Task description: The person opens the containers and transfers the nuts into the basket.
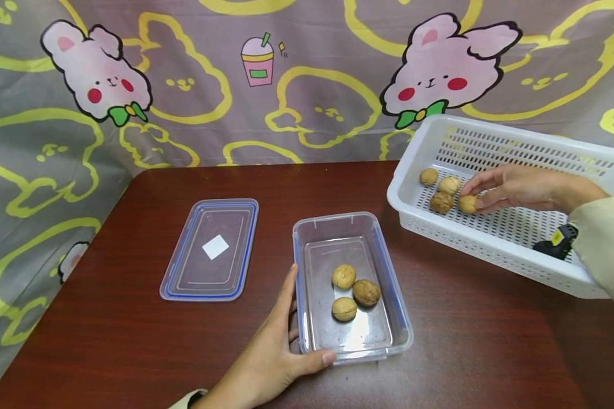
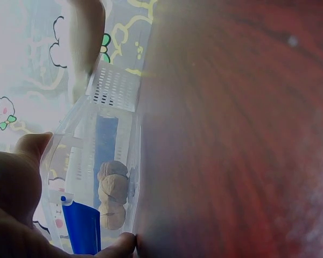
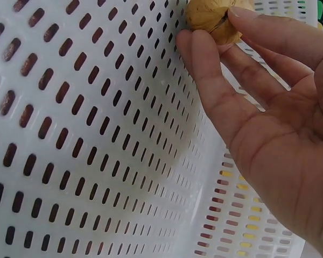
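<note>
right hand (image 1: 524,186), right of frame: pinching one walnut (image 1: 468,204) in basket (image 1: 522,228); round shell, fingertip hold, may slip. left hand (image 1: 272,351), lower centre: gripping box (image 1: 331,253); a tug might shift it.

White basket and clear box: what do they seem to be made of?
The basket: probably moulded plastic with a soft sheen, judging by its regular slots and rounded rim. The box: apparently smooth, glossy plastic; it is see-through and its floor glints.
</note>
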### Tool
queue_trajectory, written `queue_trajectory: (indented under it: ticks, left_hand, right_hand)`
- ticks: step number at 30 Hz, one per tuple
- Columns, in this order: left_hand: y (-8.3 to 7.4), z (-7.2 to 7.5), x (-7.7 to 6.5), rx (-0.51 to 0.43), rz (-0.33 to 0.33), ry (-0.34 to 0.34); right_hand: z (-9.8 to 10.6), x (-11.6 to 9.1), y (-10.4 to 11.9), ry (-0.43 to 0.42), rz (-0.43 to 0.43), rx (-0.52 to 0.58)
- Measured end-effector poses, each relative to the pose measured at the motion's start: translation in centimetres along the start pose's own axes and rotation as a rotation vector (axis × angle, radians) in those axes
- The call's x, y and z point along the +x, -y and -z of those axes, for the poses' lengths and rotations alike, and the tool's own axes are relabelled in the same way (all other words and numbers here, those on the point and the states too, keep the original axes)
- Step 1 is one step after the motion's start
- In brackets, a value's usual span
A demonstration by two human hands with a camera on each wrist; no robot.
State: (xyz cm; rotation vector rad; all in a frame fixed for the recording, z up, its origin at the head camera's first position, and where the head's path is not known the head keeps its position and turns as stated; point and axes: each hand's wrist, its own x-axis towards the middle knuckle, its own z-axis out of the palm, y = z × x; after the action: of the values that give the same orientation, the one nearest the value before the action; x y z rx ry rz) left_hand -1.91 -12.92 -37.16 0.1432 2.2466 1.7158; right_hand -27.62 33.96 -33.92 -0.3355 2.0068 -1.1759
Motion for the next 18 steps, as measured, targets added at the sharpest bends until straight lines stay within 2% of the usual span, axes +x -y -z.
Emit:
queue_trajectory:
  ticks: [8, 18]
  left_hand:
    - [-0.07, -0.05, -0.02, -0.001, -0.002, 0.0]
    - [-0.01, -0.07, 0.01, -0.005, -0.005, 0.004]
  right_hand:
    - [-0.05, 0.28, 0.2, -0.079, -0.048, -0.051]
    - [-0.36, -0.03, 0.65, -0.156, -0.05, -0.139]
